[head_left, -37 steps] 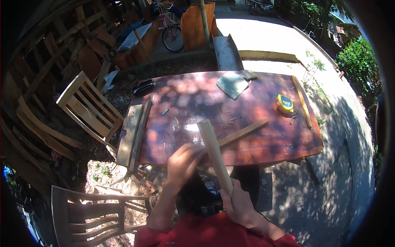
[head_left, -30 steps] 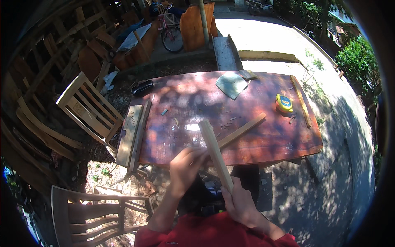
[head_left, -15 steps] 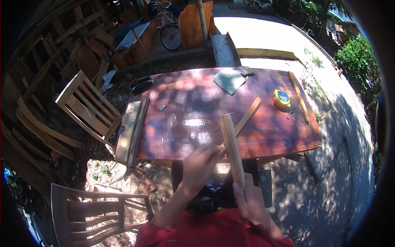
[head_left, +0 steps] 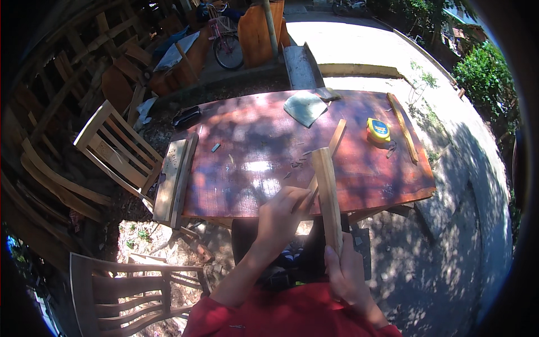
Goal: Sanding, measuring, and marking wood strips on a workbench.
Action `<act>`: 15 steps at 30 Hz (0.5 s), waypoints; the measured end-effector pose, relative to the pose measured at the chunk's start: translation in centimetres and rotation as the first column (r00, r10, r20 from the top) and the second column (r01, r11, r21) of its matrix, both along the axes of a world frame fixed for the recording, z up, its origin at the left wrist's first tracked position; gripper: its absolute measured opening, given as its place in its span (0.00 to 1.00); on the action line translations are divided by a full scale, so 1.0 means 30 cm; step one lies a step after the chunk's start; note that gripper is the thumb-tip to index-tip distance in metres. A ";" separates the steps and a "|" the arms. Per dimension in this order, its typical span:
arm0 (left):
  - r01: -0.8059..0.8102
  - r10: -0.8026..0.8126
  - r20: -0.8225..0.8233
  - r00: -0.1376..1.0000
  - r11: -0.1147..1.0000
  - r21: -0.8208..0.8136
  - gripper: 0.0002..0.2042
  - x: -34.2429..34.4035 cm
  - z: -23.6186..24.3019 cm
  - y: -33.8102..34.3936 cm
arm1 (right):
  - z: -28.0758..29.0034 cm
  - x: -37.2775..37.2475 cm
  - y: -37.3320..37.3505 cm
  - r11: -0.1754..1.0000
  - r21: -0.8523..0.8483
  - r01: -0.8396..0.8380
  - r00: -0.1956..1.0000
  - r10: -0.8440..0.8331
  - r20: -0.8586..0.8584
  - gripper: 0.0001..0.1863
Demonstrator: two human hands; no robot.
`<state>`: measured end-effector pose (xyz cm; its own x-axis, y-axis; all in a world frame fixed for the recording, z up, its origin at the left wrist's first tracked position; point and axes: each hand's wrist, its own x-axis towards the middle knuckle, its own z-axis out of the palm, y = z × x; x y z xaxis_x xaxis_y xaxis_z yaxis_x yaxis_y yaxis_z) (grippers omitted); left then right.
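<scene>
My right hand [head_left: 347,267] is wrapped round the lower end of a thick wooden batten [head_left: 327,194], which tilts up over the near edge of the table. My left hand [head_left: 283,216] pinches the near end of a thin wooden strip [head_left: 338,138]. The strip passes behind the batten and reaches out over the tabletop; whether the two touch, I cannot tell. Several small dark bits [head_left: 297,164] lie just left of the batten's upper end. A yellow tape measure [head_left: 378,130] rests to the right of the strip.
On the reddish wooden table [head_left: 247,135] are a pale flat sheet [head_left: 305,108], a black case [head_left: 187,116], a long strip [head_left: 403,128] at right and boards [head_left: 175,177] at left. Wooden chairs [head_left: 123,149] stand left. Beyond are stacked timber and a bicycle [head_left: 227,48].
The batten has shifted a little right relative to the table, with both hands. More dark bits show beside it now. The whole view has moved slightly.
</scene>
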<state>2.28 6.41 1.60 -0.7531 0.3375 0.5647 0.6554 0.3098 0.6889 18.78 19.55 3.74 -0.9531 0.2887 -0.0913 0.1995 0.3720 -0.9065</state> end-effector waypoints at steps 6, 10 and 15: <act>-0.006 0.006 -0.025 1.000 1.000 -0.005 0.07 -0.001 0.007 -0.005 | 0.005 0.003 0.009 1.000 0.013 -0.008 0.999 0.008 -0.035 0.17; -0.014 0.013 -0.036 0.999 1.000 -0.009 0.07 0.001 0.008 -0.008 | -0.004 0.005 -0.011 0.993 -0.076 0.086 0.992 -0.092 -0.081 0.17; -0.008 0.008 0.007 1.000 1.000 -0.010 0.07 -0.002 0.009 -0.011 | 0.005 0.009 0.007 0.998 -0.032 -0.049 0.999 0.048 -0.017 0.18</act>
<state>2.23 6.07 1.87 -0.7600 0.3367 0.5558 0.6477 0.3218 0.6906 19.06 19.76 3.89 -0.9673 0.2392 -0.0841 0.1670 0.3516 -0.9211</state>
